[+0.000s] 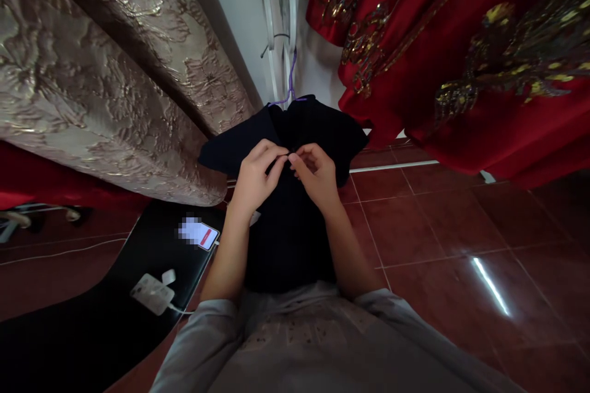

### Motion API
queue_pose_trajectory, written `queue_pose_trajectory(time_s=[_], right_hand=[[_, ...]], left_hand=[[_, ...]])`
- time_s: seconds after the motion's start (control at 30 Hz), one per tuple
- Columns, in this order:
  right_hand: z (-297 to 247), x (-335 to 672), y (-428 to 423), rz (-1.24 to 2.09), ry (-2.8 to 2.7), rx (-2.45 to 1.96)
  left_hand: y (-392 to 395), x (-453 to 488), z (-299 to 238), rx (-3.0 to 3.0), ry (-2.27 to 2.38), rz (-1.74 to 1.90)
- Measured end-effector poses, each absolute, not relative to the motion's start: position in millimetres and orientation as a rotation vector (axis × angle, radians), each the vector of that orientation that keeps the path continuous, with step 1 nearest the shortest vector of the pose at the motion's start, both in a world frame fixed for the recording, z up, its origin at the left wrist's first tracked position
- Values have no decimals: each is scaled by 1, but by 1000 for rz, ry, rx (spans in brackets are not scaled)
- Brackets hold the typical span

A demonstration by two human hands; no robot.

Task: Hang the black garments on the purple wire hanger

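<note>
A dark navy or black garment (288, 227) hangs in front of me on a purple hanger (291, 83). My left hand (260, 172) is closed in a pinch at the middle of its upper front, thumb against fingertips. Right beside it, my right hand (316, 172) pinches at the same spot, its fingers curled. The fingertips of both hands nearly meet there. A small dark bit of the garment shows between them, too small to make out whether it is a button or an edge of cloth.
Shiny beige embossed curtain fabric (138, 61) hangs at the left. Red cloth with gold embroidery (415, 73) hangs at the right. A pale metal rack (268, 12) stands ahead. On a black bench (152, 236) lie a lit phone (203, 235), a white device (153, 293) and cables. The floor (428, 221) is red tile.
</note>
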State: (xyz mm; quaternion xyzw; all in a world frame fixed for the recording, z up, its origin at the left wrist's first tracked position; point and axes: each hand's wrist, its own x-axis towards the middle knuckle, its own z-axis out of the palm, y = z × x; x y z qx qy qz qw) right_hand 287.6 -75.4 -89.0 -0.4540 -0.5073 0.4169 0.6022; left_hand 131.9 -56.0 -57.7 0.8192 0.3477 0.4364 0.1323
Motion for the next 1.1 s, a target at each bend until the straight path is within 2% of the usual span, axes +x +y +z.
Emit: queue_pose_trajectory(time_s=[0.3,0.57,0.67,0.77,0.83,0.93,1.1], right_hand=[[-81,290,-72,1050,-1227,-948],[-126,286,-50,1178,-1117,-1000],[-124,288,-56,1176,-1080,-1000],[-102,291,-67,1117,-1165,-966],[-87,290,-71,1067,-1210,-961],[-83,286,-68,989,-1215,-992],[-120,284,-51,1002,-1214,-1196]], left_hand=[[-54,130,-51,2381,992,1255],[-59,136,-35,2132,1042,1708],[-52,128,-26,2202,1020,1555],[-43,123,-33,2327,942,1252],[-42,124,-42,2352,929,1172],[-47,131,-48,2357,949,1238],[-53,128,-40,2272,1006,1505]])
